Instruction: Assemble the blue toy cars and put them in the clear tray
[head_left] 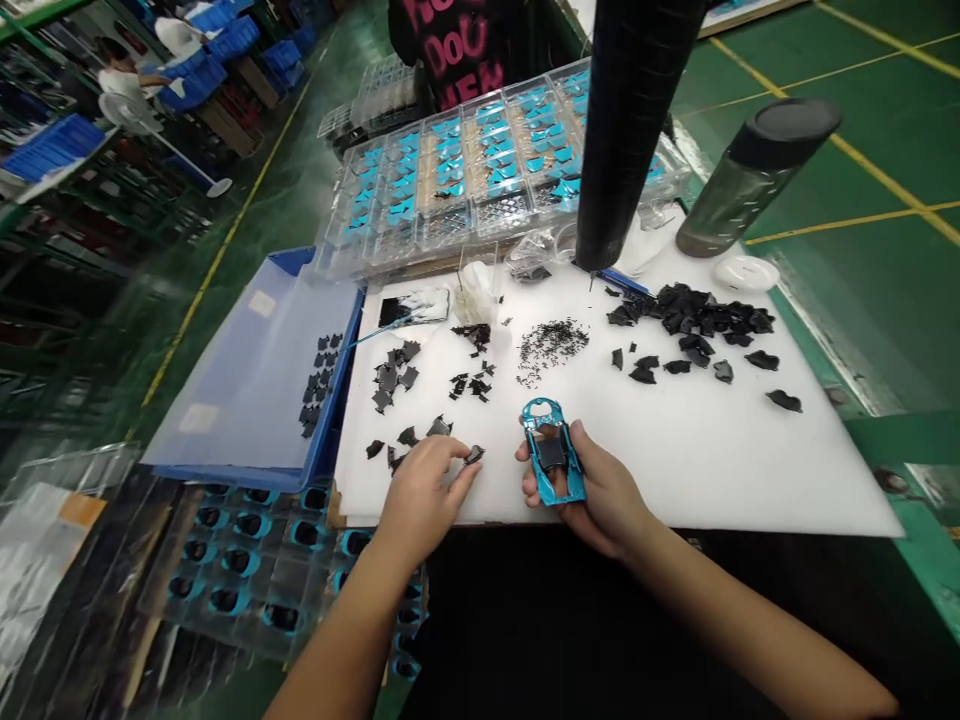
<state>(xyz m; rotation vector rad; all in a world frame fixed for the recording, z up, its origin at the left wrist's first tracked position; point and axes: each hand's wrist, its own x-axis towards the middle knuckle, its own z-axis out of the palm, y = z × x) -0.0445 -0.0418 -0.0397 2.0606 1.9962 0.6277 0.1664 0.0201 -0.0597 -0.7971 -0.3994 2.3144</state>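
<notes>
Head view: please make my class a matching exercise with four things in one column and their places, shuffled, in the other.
1. Turquoise frame
2. Bottle
3. Small dark part
4. Blue bin

A. Pinched by the left hand
B. Left of the white sheet
C. Held in the right hand
D. At the sheet's far right

Pairs: 1-C; 2-D; 3-A; 4-B

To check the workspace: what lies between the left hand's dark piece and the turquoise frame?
The head view shows only white sheet, then fingertips of the right hand.
</notes>
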